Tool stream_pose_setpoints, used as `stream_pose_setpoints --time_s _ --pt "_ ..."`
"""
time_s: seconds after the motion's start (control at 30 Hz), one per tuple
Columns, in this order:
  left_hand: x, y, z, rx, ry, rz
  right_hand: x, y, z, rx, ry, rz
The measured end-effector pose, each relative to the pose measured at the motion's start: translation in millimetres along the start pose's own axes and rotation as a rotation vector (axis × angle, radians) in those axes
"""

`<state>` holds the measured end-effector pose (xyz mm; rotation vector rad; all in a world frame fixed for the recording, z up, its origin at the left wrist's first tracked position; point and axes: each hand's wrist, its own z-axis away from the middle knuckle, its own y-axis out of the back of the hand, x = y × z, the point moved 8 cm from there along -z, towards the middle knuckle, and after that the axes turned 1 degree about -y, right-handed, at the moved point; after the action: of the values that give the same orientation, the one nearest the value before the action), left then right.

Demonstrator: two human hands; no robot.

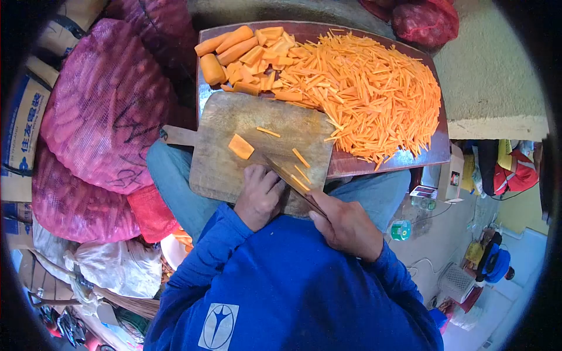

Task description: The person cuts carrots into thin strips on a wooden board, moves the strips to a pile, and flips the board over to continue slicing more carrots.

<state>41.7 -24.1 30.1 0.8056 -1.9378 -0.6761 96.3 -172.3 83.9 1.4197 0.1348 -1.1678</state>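
My right hand (348, 225) is wrapped round the handle of a knife (290, 178), its blade slanting up and left across the worn wooden cutting board (219, 120). My left hand (257, 196) rests on the board just left of the blade, fingers curled down. Whatever lies beneath those fingers is hidden. Above them sits a flat carrot slice (240, 147). Thin carrot sticks lie scattered on the board, one carrot stick (300, 182) against the blade near my right hand.
Beyond the board, a dark table (442, 126) carries a big heap of carrot sticks (374, 93), carrot slices (263, 61) and several peeled carrots (234, 44). Full mesh sacks (108, 105) crowd the left side. A green-labelled tub (400, 230) stands on the floor at right.
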Motion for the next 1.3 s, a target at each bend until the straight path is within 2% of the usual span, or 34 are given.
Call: stream_pose_setpoints --time_s 0.23,0.43,0.5,0.6,0.67,0.8,0.87,1.07,1.3 --pt "1.5 1.8 -1.2 0.031 0.001 -0.019 -0.7 -1.6 -10.6 0.095 0.077 0.022" --pt "2.4 1.1 0.7 -0.025 -0.007 -0.024 1.4 -5.3 -3.9 0.039 0.036 0.047" --pt "3.0 -1.2 -0.2 0.017 -0.015 -0.026 2.5 -5.5 -7.8 0.052 0.041 0.052" --pt "2.4 1.0 0.4 0.029 -0.018 -0.029 -4.6 -0.8 -5.3 0.091 0.127 0.028" --pt "0.7 -0.2 1.4 0.005 0.001 -0.029 2.4 -0.5 8.6 -0.008 0.007 0.018" --pt "2.2 -0.6 -0.1 0.050 -0.015 -0.031 2.7 -6.5 -2.4 -0.006 0.013 0.049" --pt "5.7 1.6 -1.3 0.070 -0.031 -0.041 -3.9 -3.8 -11.0 0.091 0.123 -0.002" --pt "2.3 1.4 1.6 0.059 -0.001 -0.003 4.2 -5.5 4.2 -0.030 -0.018 -0.009" --pt "2.8 3.4 0.0 0.064 -0.015 -0.024 -1.0 -0.6 -2.2 0.057 0.074 -0.050"
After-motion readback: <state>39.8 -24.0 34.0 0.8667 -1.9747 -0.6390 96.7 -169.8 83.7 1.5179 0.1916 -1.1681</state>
